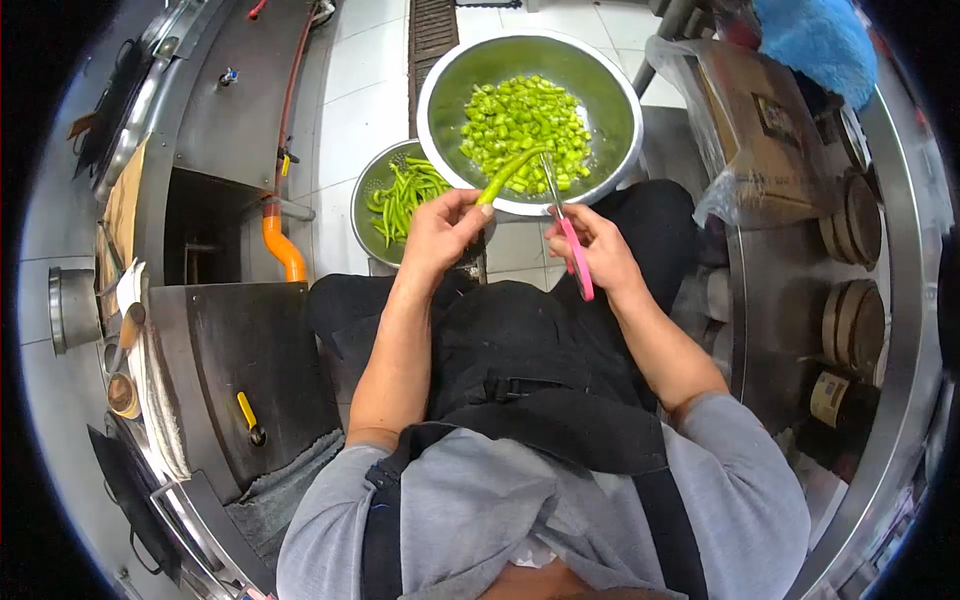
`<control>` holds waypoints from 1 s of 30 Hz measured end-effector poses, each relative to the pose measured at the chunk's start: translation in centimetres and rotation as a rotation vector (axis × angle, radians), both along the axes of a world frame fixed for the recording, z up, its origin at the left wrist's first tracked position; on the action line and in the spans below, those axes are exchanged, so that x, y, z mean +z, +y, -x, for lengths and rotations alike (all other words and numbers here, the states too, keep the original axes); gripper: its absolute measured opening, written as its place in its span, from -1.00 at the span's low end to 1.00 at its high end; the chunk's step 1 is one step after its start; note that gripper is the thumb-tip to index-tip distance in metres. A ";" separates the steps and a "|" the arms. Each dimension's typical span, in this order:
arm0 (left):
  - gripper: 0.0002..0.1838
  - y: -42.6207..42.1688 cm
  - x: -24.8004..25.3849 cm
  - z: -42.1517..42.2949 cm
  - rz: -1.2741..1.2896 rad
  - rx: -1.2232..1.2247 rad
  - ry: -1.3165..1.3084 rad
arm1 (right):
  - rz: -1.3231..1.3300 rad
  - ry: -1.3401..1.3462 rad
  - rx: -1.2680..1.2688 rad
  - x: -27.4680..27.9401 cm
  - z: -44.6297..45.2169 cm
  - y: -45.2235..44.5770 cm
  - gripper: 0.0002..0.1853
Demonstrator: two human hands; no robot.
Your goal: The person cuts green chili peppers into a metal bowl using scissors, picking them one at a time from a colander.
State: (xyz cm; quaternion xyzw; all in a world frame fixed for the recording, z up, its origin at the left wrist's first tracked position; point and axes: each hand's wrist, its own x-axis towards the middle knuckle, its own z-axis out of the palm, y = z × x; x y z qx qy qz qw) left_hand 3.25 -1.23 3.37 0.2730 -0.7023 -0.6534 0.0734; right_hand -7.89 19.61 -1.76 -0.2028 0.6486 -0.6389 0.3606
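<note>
Between the fingers of my left hand is a long green chili pepper, its far end reaching over the large steel bowl. My right hand grips pink-handled scissors, whose blades are at the pepper's far end. Cut green pepper pieces lie heaped in the bowl below. To the left, beside my left hand, a steel colander holds whole green peppers. Part of the colander is hidden behind my left hand.
White floor tiles and a drain grate lie beyond the bowls. An orange pipe bends out at the left near a steel cabinet. On the right, a plastic-wrapped cardboard box and a blue cloth sit by a shelf with round containers.
</note>
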 end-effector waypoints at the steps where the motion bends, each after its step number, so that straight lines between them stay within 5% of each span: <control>1: -0.74 0.3 -0.2 0.0 0.011 -0.035 0.002 | 0.015 0.009 0.006 -0.2 0.1 -0.1 -0.44; 5: -0.72 0.2 -1.8 -0.5 0.218 -0.130 -0.031 | 0.008 -0.024 -0.005 0.8 -0.2 -0.4 -0.47; 24: -0.69 0.4 -1.5 -0.4 0.091 0.077 -0.069 | 0.046 -0.154 -0.017 0.2 -1.5 -1.4 -0.60; 30: -0.70 0.5 -1.2 -0.3 0.252 -0.142 -0.106 | 0.058 -0.126 -0.010 0.3 -0.8 -1.5 -0.60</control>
